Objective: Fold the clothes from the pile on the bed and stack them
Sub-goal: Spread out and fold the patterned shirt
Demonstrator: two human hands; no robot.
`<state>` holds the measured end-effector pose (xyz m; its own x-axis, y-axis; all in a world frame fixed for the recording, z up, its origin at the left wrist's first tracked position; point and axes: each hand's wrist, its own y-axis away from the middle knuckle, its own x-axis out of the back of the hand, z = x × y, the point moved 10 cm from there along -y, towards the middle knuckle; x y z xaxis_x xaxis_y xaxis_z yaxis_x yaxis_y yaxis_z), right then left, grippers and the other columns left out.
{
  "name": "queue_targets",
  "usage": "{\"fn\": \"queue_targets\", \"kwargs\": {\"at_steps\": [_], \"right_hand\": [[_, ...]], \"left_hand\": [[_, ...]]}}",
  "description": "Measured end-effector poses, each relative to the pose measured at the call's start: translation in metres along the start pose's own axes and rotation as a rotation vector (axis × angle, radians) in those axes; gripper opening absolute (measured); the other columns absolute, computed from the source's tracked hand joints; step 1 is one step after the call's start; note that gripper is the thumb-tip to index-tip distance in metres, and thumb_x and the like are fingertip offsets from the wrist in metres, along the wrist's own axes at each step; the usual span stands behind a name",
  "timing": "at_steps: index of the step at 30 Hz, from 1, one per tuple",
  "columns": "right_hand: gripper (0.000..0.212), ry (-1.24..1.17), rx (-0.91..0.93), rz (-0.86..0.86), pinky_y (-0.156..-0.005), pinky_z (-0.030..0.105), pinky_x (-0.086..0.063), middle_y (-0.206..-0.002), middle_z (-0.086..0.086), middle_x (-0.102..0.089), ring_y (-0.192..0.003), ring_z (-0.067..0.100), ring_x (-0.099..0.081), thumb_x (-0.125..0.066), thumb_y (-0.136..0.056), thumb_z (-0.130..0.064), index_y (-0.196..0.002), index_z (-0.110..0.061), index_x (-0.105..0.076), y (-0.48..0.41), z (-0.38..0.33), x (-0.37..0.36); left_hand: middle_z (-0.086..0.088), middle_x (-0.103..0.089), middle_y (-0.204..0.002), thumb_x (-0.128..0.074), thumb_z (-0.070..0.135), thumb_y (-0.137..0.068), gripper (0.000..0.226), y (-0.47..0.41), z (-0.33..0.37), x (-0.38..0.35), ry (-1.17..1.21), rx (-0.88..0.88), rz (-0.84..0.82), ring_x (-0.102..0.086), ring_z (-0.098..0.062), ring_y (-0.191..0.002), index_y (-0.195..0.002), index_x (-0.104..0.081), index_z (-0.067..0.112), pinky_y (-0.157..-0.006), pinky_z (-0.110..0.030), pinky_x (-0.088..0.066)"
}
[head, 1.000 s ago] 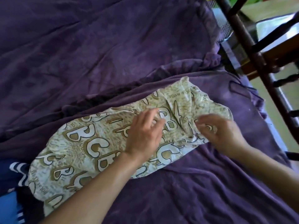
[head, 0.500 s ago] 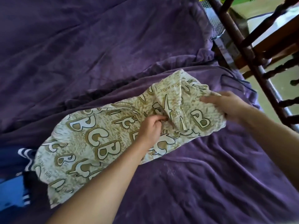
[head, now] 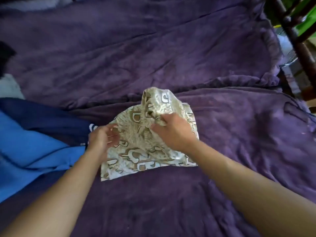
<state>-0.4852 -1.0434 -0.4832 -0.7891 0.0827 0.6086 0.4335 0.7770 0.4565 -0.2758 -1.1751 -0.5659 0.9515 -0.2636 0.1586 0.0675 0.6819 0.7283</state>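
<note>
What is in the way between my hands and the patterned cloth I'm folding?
Nothing visible. Both hands are on the patterned cloth: the left hand holds its left edge, the right hand grips a raised fold. The blue clothes lie to the left.

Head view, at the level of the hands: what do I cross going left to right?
In order: blue garment → left hand → right hand → bare purple blanket. The lettered cloth runs under both hands, so it has no single place in the order.
</note>
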Motion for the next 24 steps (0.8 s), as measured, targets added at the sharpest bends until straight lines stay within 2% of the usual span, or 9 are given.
{"fn": "queue_targets", "kwargs": {"at_steps": [2, 5, 8, 10, 12, 15, 17, 20, 24], "right_hand": [[0.036, 0.019, -0.020, -0.179, -0.073, 0.028, -0.040, -0.102, 0.006, -0.058, -0.093, 0.024, -0.057, -0.059, -0.087, -0.048, -0.100, -0.014, -0.059, -0.014, -0.001, -0.068], [0.032, -0.072, -0.051, -0.268, -0.071, 0.031, -0.049, -0.093, 0.001, -0.063, -0.082, 0.021, -0.063, -0.062, -0.088, -0.041, -0.110, -0.018, -0.064, -0.011, 0.011, -0.109], [0.027, -0.144, -0.112, 0.208, -0.086, 0.034, -0.051, -0.110, 0.000, -0.067, -0.099, 0.018, -0.064, -0.064, -0.089, -0.029, -0.115, -0.020, -0.067, -0.008, 0.055, -0.043], [0.040, -0.111, -0.260, 0.463, -0.087, 0.031, -0.045, -0.120, 0.001, -0.062, -0.109, 0.021, -0.058, -0.067, -0.085, -0.032, -0.123, -0.019, -0.061, 0.000, 0.100, 0.004], [0.062, -0.183, -0.425, 0.463, -0.087, 0.030, -0.042, -0.123, 0.002, -0.059, -0.113, 0.023, -0.056, -0.071, -0.082, -0.041, -0.134, -0.015, -0.050, -0.003, 0.138, 0.016], [0.090, -0.291, -0.512, 0.291, -0.095, 0.039, -0.050, -0.127, 0.001, -0.059, -0.113, 0.022, -0.059, -0.076, -0.068, -0.060, -0.139, -0.014, -0.043, -0.020, 0.160, -0.007], [0.075, -0.405, -0.512, 0.230, -0.082, 0.039, -0.058, -0.111, 0.001, -0.068, -0.096, 0.019, -0.067, -0.080, -0.065, -0.055, -0.123, -0.014, -0.057, -0.028, 0.162, -0.024], [0.014, -0.578, -0.490, 0.241, -0.055, 0.024, -0.056, -0.080, 0.003, -0.071, -0.063, 0.012, -0.066, -0.075, -0.083, -0.022, -0.089, -0.010, -0.070, -0.025, 0.162, -0.027], [0.014, -0.508, -0.456, 0.458, -0.042, 0.020, -0.048, -0.067, 0.003, -0.065, -0.048, 0.010, -0.059, -0.070, -0.087, -0.021, -0.081, -0.008, -0.069, 0.000, 0.194, 0.025]], "left_hand": [[-0.008, -0.062, -0.070, -0.048, 0.012, -0.094, 0.016, -0.006, -0.001, 0.040, -0.095, -0.032, 0.118, -0.058, -0.020, -0.064, -0.086, -0.061, 0.009, -0.059, -0.028, -0.047], [-0.013, -0.063, -0.079, -0.048, 0.006, -0.092, 0.016, -0.006, 0.005, 0.057, -0.265, -0.231, 0.187, -0.057, -0.021, -0.070, -0.094, -0.063, 0.010, -0.055, -0.025, -0.046], [-0.007, -0.061, -0.111, -0.053, 0.015, -0.093, 0.021, 0.010, 0.016, 0.019, -0.566, -0.508, 0.141, -0.057, -0.016, -0.094, -0.112, -0.063, 0.014, -0.084, -0.031, -0.048], [-0.002, -0.050, -0.127, -0.054, 0.025, -0.094, 0.035, 0.020, 0.018, -0.015, -0.594, -0.609, 0.101, -0.049, -0.011, -0.110, -0.128, -0.054, 0.018, -0.094, -0.027, -0.040], [-0.001, -0.038, -0.144, -0.056, 0.040, -0.093, 0.056, 0.012, 0.006, -0.042, -0.559, -0.515, 0.024, -0.040, -0.015, -0.128, -0.143, -0.036, 0.022, -0.101, -0.030, -0.033], [-0.001, -0.024, -0.156, -0.063, 0.055, -0.083, 0.088, -0.009, -0.028, -0.074, -0.484, -0.193, -0.127, -0.029, -0.025, -0.140, -0.151, -0.017, 0.024, -0.111, -0.044, -0.028], [-0.001, -0.037, -0.147, -0.067, 0.049, -0.082, 0.084, -0.009, -0.033, -0.092, -0.457, -0.138, -0.170, -0.038, -0.025, -0.134, -0.148, -0.024, 0.020, -0.109, -0.043, -0.035], [0.002, -0.046, -0.118, -0.061, 0.033, -0.090, 0.062, 0.009, -0.034, -0.121, -0.380, -0.067, -0.215, -0.046, -0.021, -0.120, -0.140, -0.031, 0.013, -0.092, -0.032, -0.039], [0.011, -0.053, -0.107, -0.065, 0.031, -0.088, 0.047, 0.026, -0.048, -0.153, -0.229, -0.050, -0.263, -0.056, -0.012, -0.103, -0.127, -0.043, 0.018, -0.083, -0.027, -0.046]]}}
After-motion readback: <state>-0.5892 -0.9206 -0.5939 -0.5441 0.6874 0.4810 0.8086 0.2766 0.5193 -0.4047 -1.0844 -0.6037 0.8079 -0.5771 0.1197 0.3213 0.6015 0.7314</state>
